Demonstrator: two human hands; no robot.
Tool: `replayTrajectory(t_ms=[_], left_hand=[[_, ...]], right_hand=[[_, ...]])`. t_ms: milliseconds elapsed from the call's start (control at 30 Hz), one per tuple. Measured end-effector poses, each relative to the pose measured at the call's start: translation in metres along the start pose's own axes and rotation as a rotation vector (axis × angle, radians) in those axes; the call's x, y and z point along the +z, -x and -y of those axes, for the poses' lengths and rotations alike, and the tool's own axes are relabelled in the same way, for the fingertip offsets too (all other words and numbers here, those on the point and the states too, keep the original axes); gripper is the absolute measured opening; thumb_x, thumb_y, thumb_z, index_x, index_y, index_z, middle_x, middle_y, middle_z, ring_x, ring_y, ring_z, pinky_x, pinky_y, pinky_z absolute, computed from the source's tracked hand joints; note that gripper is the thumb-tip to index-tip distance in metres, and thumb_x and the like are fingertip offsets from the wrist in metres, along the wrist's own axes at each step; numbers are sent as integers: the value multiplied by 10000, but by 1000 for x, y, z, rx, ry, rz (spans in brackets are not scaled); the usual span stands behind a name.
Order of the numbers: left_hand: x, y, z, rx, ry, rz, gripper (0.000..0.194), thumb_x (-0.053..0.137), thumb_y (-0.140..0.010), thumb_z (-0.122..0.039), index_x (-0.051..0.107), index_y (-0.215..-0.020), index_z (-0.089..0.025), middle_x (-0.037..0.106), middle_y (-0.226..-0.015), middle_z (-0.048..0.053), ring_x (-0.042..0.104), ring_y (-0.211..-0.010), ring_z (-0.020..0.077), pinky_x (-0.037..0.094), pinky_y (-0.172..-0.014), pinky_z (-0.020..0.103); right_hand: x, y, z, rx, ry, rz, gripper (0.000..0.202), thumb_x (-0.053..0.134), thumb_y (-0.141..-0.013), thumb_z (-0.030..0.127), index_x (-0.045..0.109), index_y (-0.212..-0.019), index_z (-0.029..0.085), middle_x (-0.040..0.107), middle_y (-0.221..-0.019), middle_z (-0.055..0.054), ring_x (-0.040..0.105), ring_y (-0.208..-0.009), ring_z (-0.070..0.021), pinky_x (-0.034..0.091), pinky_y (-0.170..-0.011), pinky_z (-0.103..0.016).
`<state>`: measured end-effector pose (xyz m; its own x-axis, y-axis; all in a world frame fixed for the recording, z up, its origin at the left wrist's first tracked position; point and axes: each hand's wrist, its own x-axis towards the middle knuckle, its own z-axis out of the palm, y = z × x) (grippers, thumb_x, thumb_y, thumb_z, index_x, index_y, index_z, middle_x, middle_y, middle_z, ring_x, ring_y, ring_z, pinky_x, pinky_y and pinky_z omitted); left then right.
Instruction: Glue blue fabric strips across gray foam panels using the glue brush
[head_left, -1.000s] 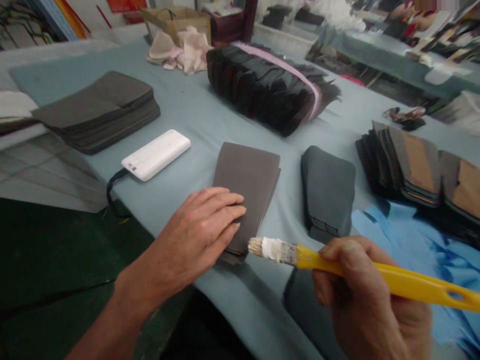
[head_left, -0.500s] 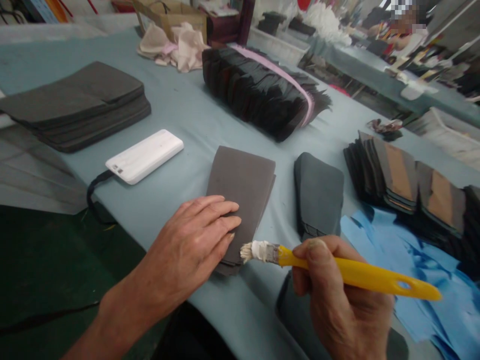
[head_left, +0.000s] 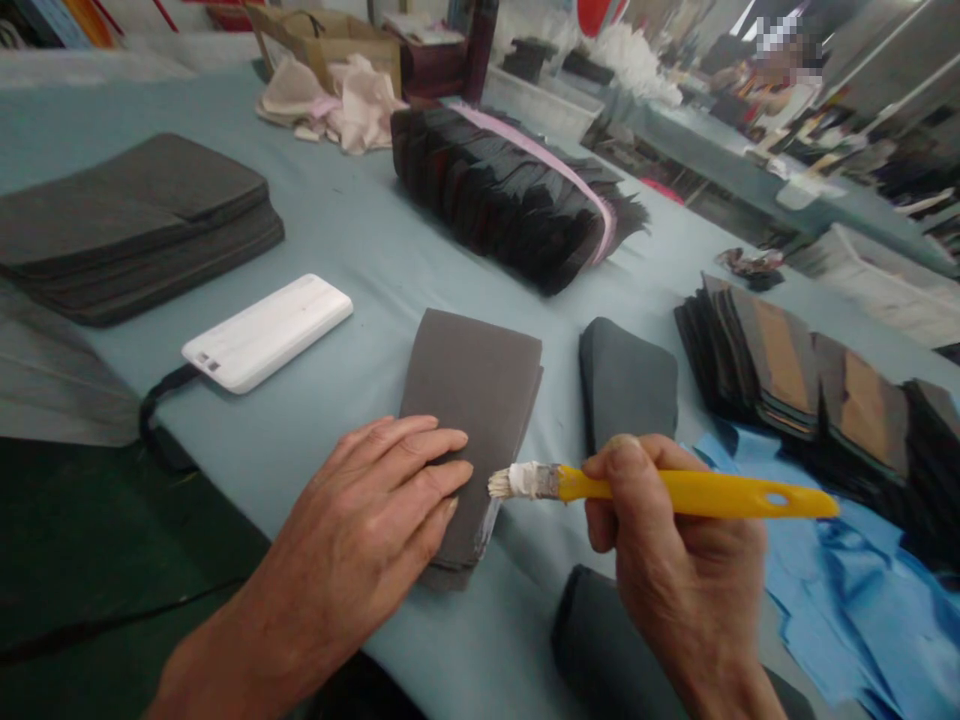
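Note:
My left hand (head_left: 375,520) lies flat, fingers stretched out, on a stack of dark grey sheets (head_left: 480,375) near the table's front edge. My right hand (head_left: 675,550) grips a yellow-handled paintbrush (head_left: 705,493) with the thumb on top. Its pale bristles, with white stuff above them, are at the right edge of the stack. Whitish marks show along that edge near the lower corner. A smaller dark grey-green stack (head_left: 630,385) stands just beyond my right hand, and another dark piece (head_left: 600,640) lies partly hidden under my right wrist.
On the left are a white power bank (head_left: 270,330) with a black cable and a large dark stack (head_left: 150,220). A strapped black bundle (head_left: 510,200) lies farther back. To the right are dark stacks with brown patches (head_left: 784,350) and blue scraps (head_left: 847,600). A person sits beyond.
The brush has moved up along the stack's right edge, where whitish marks now show. My left hand stays on the stack. The whole view has shifted slightly.

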<state>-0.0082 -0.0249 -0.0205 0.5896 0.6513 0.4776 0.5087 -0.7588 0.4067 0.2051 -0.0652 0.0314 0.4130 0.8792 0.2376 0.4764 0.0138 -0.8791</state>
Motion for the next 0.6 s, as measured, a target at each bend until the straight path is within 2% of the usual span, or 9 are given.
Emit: replayTrajectory(t_ms=[233,367,600], left_hand=[[3,1,3,24,-50,-25,267,511,-1062,-161,677,-1257,-238,746,-1374,23,642,-1304,217,421,-1149,422],[2,-1,5,45,-87,-53,268,502,-1055,-175,689,-1230,-255,768,-1336,5,670,-1263,207,453,-1117,398],[1,-2,5,46,-87,-65,252,522,-1044,-175,704,-1203,-248,779,-1309,6,690,-1231,211,492,-1092,390]], right_hand=[[-1,-12,0,-15,46,21,514,644,-989,586,597,-632,219,516,-408,33,417,-317,-87,316,-311,-195],[-4,-22,-2,-18,31,19,504,669,-977,589,605,-641,218,513,-411,35,439,-329,-95,341,-324,-202],[-18,-22,2,-1,-14,-29,419,678,-1001,586,675,-787,226,532,-485,42,439,-395,-97,341,-366,-209]])
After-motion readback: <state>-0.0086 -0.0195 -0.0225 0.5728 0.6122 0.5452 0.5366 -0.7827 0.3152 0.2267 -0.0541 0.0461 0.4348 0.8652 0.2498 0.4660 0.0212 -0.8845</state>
